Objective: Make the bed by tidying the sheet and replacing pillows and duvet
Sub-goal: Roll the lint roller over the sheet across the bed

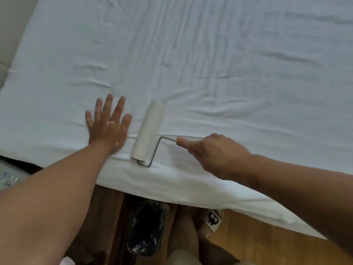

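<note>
A white sheet (210, 54), creased in many places, covers the whole bed. My left hand (108, 124) lies flat on it near the front edge, fingers spread and straight. Just to its right a white lint roller (149, 132) rests on the sheet, its roll pointing away from me. My right hand (214, 153) grips the roller's handle, with the wire frame coming out past the thumb. No pillows or duvet are in view.
The bed's front edge runs diagonally from left down to the right. Below it stand a dark wooden piece (107, 217), a bin lined with a black bag (147, 228) and a slipper with a cartoon face (212, 220) on the wooden floor.
</note>
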`<state>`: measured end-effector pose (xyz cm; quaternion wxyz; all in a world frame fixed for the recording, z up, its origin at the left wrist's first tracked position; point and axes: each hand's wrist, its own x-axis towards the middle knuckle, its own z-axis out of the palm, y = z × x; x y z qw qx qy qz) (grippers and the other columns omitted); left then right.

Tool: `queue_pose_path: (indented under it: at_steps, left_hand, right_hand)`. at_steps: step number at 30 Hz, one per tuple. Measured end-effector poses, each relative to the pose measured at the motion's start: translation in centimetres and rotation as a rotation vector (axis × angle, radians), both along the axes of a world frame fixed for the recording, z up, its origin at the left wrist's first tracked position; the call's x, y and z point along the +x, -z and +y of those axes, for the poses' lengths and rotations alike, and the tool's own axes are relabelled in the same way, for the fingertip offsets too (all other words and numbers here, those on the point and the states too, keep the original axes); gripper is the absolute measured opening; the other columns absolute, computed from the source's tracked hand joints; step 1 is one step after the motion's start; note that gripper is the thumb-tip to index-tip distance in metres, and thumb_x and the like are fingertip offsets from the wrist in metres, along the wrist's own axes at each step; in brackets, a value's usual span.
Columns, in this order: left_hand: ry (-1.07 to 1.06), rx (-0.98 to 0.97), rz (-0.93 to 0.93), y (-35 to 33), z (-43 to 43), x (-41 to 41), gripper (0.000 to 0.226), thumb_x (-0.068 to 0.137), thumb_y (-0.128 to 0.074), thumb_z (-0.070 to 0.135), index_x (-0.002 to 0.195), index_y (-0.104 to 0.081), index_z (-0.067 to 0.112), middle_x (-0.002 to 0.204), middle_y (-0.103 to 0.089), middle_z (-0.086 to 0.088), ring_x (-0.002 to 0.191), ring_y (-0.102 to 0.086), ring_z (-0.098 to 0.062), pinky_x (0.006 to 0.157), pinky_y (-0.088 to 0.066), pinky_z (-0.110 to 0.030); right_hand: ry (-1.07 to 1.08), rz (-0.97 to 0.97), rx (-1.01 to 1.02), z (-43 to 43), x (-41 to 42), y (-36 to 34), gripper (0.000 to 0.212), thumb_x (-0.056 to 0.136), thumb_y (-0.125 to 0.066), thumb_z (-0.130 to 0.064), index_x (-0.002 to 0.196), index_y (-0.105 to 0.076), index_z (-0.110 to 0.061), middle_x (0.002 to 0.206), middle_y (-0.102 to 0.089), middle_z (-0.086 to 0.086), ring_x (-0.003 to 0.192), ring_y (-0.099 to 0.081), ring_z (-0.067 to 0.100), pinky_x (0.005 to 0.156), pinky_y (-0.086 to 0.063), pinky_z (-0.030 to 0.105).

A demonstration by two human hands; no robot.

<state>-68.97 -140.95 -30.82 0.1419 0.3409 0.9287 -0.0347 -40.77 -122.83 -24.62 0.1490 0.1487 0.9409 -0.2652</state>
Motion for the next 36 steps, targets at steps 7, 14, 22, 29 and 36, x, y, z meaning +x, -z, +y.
queue_pose_path:
  at_steps: [7,14,22,29,36]
  left_hand:
    - [0.013,0.036,0.048,0.4,-0.9,0.8,0.063,0.1,-0.003,0.064,0.159,-0.002,0.043,0.169,0.007,0.008,0.155,0.01,-0.018,0.124,0.003,-0.053]
    - [0.274,0.161,-0.028,-0.6,8.4,8.2,0.067,0.097,-0.017,0.063,0.159,-0.017,0.037,0.17,-0.004,0.008,0.156,0.002,-0.016,0.123,0.005,-0.056]
    - [0.376,0.158,0.054,0.7,12.0,11.8,0.063,0.099,-0.018,0.06,0.159,-0.018,0.039,0.169,-0.009,0.006,0.155,-0.002,-0.018,0.124,-0.001,-0.054]
    - [0.342,0.219,0.051,-0.4,17.6,9.2,0.053,0.102,-0.032,0.051,0.153,-0.033,0.034,0.163,-0.022,-0.001,0.149,-0.019,-0.024,0.121,-0.011,-0.054]
    - [0.323,0.069,0.05,0.4,23.0,5.7,0.065,0.101,-0.012,0.063,0.16,0.001,0.04,0.169,0.009,0.006,0.155,0.011,-0.016,0.123,0.005,-0.056]
  right_hand:
    - [0.057,-0.213,0.11,4.9,19.5,-3.5,0.048,0.103,-0.009,-0.059,0.15,-0.014,-0.062,0.064,-0.04,-0.015,0.05,-0.041,0.007,0.047,-0.036,0.02]
    - [-0.112,-0.058,0.137,2.7,13.5,0.3,0.053,0.099,-0.005,-0.06,0.151,-0.018,-0.058,0.084,-0.05,-0.013,0.066,-0.042,0.007,0.057,-0.038,0.025]
    - [0.118,-0.333,0.12,8.7,33.2,-5.1,0.049,0.104,-0.03,-0.048,0.153,-0.029,-0.049,0.067,-0.035,-0.013,0.043,-0.035,0.009,0.039,-0.039,0.028]
    - [0.239,0.002,0.14,10.1,17.9,-3.5,0.046,0.103,-0.016,-0.059,0.148,-0.028,-0.06,0.066,-0.044,-0.011,0.056,-0.043,0.008,0.051,-0.037,0.026]
    - [0.569,-0.012,-0.01,3.0,21.0,-0.8,0.043,0.1,-0.011,-0.063,0.14,-0.006,-0.076,0.069,-0.048,-0.008,0.066,-0.052,0.011,0.067,-0.048,0.032]
